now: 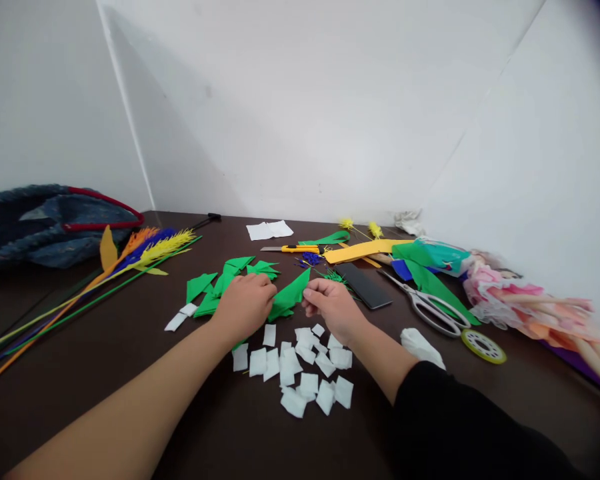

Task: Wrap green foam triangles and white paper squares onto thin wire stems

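Observation:
A pointed piece of green crepe paper [291,293] stretches between my two hands. My right hand [336,308] pinches it near its right end, thumb and forefinger together. At its left end, my left hand [246,303] is closed with bent fingers against the paper; its fingertips are partly hidden. Behind and left of that hand lies a loose pile of cut green paper pieces [233,267]. Many small white paper squares [309,383] are scattered on the table just in front of my hands. Two more white pieces [181,317] lie by the pile's left side.
Behind my hands lie a yellow box cutter [300,249], a white sheet [270,230] and a yellow strip [360,251]. Rightward are a black phone [367,287], scissors [430,308], a tape roll [484,347] and dolls [510,290]. Paper flower stems [105,280] and a denim bag [60,223] occupy the left.

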The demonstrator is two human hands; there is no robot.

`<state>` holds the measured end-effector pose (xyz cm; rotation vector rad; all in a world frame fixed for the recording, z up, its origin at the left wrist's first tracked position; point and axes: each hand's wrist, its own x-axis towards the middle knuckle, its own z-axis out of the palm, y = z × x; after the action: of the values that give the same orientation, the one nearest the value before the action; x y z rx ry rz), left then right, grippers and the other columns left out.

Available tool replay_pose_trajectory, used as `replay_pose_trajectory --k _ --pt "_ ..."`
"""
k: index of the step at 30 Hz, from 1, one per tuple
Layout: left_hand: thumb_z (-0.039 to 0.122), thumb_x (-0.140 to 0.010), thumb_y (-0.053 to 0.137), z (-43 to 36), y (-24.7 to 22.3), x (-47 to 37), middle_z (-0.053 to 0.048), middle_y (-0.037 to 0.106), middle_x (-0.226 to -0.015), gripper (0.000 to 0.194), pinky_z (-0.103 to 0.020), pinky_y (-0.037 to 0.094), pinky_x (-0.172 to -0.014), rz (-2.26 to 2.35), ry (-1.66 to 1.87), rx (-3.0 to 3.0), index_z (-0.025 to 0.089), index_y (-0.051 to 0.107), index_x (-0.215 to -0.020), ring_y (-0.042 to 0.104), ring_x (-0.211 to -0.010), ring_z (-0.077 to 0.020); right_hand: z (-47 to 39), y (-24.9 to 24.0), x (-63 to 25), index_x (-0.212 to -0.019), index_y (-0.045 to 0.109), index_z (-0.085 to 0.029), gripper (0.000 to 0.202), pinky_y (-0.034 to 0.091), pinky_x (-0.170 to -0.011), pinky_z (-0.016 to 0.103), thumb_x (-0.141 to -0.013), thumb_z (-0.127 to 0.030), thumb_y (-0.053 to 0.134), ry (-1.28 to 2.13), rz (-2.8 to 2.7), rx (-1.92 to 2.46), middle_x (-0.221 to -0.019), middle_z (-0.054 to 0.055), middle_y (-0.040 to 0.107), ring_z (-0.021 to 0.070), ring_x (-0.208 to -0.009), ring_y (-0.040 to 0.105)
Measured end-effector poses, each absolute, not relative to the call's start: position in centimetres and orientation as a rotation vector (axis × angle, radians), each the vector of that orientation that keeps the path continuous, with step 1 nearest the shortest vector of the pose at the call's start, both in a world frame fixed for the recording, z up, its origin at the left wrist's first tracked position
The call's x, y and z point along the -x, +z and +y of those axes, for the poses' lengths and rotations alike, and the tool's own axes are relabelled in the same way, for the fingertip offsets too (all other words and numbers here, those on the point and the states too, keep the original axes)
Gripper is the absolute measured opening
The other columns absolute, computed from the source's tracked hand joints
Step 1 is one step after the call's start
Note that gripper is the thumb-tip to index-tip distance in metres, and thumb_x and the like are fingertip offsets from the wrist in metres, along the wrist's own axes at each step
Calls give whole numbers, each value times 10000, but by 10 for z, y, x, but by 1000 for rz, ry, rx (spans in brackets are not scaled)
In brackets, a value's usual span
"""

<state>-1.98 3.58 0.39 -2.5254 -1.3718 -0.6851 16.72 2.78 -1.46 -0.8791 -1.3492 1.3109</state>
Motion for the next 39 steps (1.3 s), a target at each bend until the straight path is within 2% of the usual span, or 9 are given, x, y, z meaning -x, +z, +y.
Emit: replay_pose_trajectory --k 5,9,13,16,20,28,34,37,39 --pt "365 -833 362 29 7 10 -30 625 -773 289 -272 427 -624 -1825 -1560 2838 181 584 -832 558 -705 -153 28 -15 -167 -661 600 -171 66 432 -544 247 -679 -235 602 1247 -1448 889 -571 -20 565 84 -499 502" --pt "321 -736 532 22 7 4 -2 610 -656 156 -240 431 -564 -1938 -1711 3112 172 577 -747 544 -596 -119 24 -10 -165 -744 664 -175 104 441 -558 260 -656 -213 624 1244 -1498 931 -575 -9 599 93 -503 514" --pt "270 -717 542 23 4 2 -1 600 -623 102 -250 463 -583 -2061 -1902 3017 168 549 -713 548 -566 -108 22 -5 -166 -802 672 -170 187 472 -606 273 -626 -231 650 1288 -1470 969 -633 4 638 106 -546 555" --pt "286 -732 518 24 4 5 -2 601 -627 117 -254 459 -581 -2071 -1779 2936 175 539 -703 549 -563 -113 25 -4 -170 -760 640 -145 184 478 -565 263 -627 -271 648 1238 -1413 1020 -621 14 632 106 -510 555" --pt "335 -732 511 22 4 7 -1 606 -638 162 -253 417 -567 -1891 -1281 3007 187 569 -704 546 -594 -135 30 -2 -174 -663 568 -152 184 421 -458 228 -690 -334 577 1021 -1470 1149 -485 -29 532 94 -418 504" --pt "307 -565 685 16 -9 1 -24 605 -804 285 -258 364 -585 -1546 -506 3088 209 598 -818 539 -729 -193 31 -3 -178 -553 476 -179 277 325 -477 233 -690 -395 582 711 -1637 1225 -472 -40 463 90 -459 402" --pt "250 -610 639 19 -12 -1 4 593 -680 145 -233 298 -517 -1626 -382 3102 216 606 -748 518 -632 -169 31 -8 -178 -644 551 -172 144 376 -514 240 -671 -305 603 907 -1649 1166 -550 -16 541 103 -507 471" --pt "233 -655 585 22 -9 2 24 555 -600 31 -226 282 -515 -1616 -476 3101 205 583 -643 493 -591 -146 31 -8 -179 -655 579 -166 115 391 -526 241 -692 -274 574 960 -1689 1151 -570 -3 569 105 -522 489" --pt "237 -677 554 24 -5 6 36 518 -559 80 -225 286 -520 -1648 -610 3066 200 557 -607 473 -569 -135 30 -9 -180 -664 597 -166 93 397 -526 239 -691 -250 567 995 -1745 1149 -579 -1 578 104 -524 494"
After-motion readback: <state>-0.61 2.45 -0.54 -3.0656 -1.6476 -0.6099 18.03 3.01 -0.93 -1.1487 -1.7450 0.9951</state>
